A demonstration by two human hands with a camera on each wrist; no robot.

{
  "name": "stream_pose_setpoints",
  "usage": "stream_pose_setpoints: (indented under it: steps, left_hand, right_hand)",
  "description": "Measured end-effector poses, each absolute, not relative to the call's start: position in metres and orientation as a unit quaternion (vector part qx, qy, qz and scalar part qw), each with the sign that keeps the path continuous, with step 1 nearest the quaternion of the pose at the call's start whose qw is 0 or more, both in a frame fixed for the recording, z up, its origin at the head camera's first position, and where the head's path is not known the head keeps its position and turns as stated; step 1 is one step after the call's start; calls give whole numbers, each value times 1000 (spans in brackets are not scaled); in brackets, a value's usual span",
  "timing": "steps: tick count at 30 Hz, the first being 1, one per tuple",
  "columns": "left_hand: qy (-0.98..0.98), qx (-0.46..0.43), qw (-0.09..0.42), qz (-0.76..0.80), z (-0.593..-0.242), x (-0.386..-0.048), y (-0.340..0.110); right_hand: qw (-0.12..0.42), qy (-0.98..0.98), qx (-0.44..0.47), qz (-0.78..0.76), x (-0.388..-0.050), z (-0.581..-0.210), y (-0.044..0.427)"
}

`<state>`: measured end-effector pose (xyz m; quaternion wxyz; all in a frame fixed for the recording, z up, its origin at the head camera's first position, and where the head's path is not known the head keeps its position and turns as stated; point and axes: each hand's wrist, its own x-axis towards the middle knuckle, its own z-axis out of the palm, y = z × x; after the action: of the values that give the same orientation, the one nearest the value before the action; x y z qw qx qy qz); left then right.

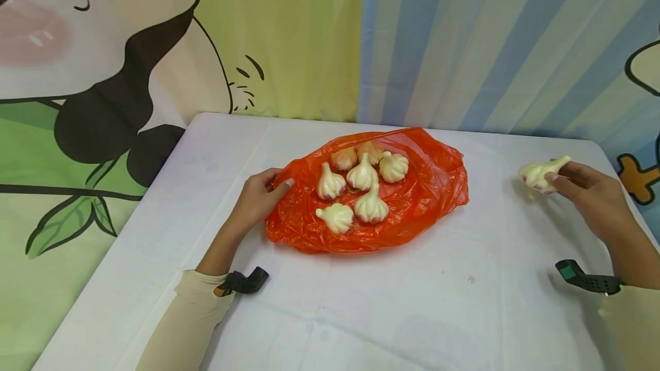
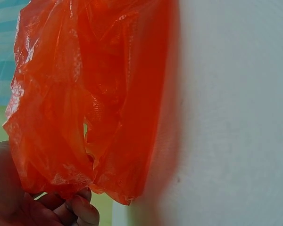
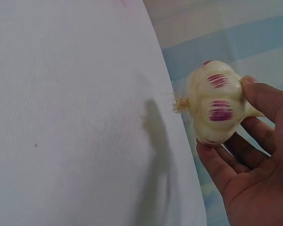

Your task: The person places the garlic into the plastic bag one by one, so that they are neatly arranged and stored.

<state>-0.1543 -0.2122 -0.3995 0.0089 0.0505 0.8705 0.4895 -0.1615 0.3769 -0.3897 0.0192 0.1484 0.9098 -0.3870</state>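
A red plastic bag (image 1: 428, 188) lies spread on the table, with several garlic bulbs (image 1: 362, 174) on and in it; two of them look orange through the film. My left hand (image 1: 258, 198) pinches the bag's left edge between thumb and fingers, and the left wrist view has the film (image 2: 108, 94) rising from those fingertips. Off to the right, my right hand (image 1: 593, 193) holds a single garlic bulb (image 1: 538, 176) above the table. Purple streaks and a tuft of dry roots show on that bulb (image 3: 217, 103) in the right wrist view, the thumb on one side, fingers beneath.
A white cloth covers the table (image 1: 330, 314). Behind it hangs a printed curtain (image 1: 454, 44) with stripes and a cartoon panda. Each wrist wears a black strap with a small device, the left strap (image 1: 244, 281) and the right strap (image 1: 588, 278).
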Motion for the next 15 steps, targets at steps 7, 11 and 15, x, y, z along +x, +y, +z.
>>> stream_pose_setpoints:
  steps: [7,11,15]
  left_hand:
    - [869,60,3,492,-400,-155,-213]
    - [868,58,4,494,-400,-155,-213]
    - [868,55,4,494,-400,-155,-213]
  right_hand:
    - [31,916,106,-386,-163,-376,356]
    - [38,917,71,-390,-164,-370,347]
    - [41,924,30,-380,-165,-361,342]
